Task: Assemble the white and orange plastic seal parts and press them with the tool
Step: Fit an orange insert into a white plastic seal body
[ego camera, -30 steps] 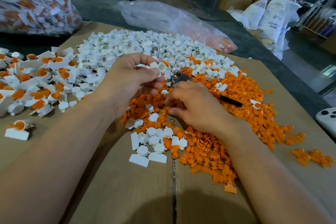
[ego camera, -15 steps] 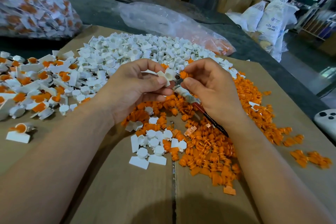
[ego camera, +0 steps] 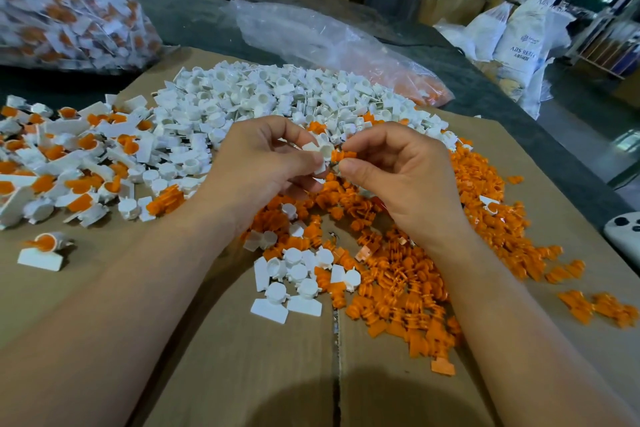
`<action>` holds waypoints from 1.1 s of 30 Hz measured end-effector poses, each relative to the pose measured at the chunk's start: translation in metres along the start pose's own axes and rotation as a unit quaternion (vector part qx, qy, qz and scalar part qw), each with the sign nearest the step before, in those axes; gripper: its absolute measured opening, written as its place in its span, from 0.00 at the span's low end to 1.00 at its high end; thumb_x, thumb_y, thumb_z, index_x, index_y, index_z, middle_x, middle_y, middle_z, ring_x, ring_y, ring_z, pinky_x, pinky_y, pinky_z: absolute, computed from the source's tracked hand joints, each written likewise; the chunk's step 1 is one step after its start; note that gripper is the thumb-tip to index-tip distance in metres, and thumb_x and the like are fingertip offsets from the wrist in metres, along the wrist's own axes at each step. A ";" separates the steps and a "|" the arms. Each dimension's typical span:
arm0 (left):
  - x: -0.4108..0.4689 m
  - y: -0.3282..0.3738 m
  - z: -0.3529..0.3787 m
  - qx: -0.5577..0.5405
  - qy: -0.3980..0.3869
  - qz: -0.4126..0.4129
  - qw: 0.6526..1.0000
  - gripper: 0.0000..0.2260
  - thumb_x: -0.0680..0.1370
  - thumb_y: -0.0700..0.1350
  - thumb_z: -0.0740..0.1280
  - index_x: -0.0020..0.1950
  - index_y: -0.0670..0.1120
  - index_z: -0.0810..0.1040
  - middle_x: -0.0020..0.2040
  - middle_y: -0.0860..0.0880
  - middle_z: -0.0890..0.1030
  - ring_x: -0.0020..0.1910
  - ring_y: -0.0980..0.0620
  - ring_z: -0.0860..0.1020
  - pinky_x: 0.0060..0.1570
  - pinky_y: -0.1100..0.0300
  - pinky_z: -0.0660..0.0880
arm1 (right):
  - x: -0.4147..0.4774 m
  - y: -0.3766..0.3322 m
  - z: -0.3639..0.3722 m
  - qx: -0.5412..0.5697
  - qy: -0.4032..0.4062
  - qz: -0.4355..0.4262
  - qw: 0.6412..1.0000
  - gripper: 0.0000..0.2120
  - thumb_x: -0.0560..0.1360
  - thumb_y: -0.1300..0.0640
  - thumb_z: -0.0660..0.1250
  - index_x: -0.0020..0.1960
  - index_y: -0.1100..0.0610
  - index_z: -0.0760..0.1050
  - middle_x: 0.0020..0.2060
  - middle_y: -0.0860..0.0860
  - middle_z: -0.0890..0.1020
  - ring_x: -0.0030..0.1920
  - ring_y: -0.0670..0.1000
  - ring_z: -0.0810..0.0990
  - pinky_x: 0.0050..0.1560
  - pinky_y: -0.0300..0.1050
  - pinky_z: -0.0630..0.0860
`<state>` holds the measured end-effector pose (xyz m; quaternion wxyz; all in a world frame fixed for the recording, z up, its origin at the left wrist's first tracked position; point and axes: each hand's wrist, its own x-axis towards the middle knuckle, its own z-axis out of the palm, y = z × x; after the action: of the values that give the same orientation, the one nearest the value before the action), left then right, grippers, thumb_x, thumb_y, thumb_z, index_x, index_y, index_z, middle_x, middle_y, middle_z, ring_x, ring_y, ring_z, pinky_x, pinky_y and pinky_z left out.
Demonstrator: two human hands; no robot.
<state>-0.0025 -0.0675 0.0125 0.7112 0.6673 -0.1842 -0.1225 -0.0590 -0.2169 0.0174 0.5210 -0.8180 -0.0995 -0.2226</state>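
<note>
My left hand (ego camera: 263,170) pinches a white seal part (ego camera: 323,152) between thumb and fingers above the piles. My right hand (ego camera: 398,177) pinches a small orange part (ego camera: 343,155) and holds it against the white part's cup. A bit of the metal tool (ego camera: 334,166) shows just under the two parts. The rest of the tool is hidden by my right hand. Loose white parts (ego camera: 263,104) are heaped behind my hands. Loose orange parts (ego camera: 401,274) lie below and to the right.
Everything lies on a cardboard sheet (ego camera: 242,367). Assembled white-and-orange seals (ego camera: 69,156) are heaped at the left, one (ego camera: 43,248) lying apart. A full bag of seals (ego camera: 69,0) stands far left, a clear plastic bag (ego camera: 329,42) behind. A white controller (ego camera: 623,236) sits at the right edge.
My right hand rose from the orange pile with the tool and an orange part. It has come up to the white part in my left hand.
</note>
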 end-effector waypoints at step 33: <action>-0.004 -0.002 0.004 0.073 0.034 0.064 0.995 0.12 0.68 0.32 0.73 0.40 0.49 0.80 0.28 0.51 0.80 0.28 0.54 0.78 0.30 0.66 0.77 | -0.002 0.003 0.004 -0.120 0.019 -0.041 0.992 0.16 0.67 0.63 0.73 0.48 0.45 0.75 0.36 0.42 0.78 0.37 0.43 0.79 0.41 0.41 0.79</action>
<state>-0.0078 -0.0698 0.0101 0.6727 0.7082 -0.2105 -0.0401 -0.0589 -0.2148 0.0123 0.4110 -0.8656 -0.0951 -0.2698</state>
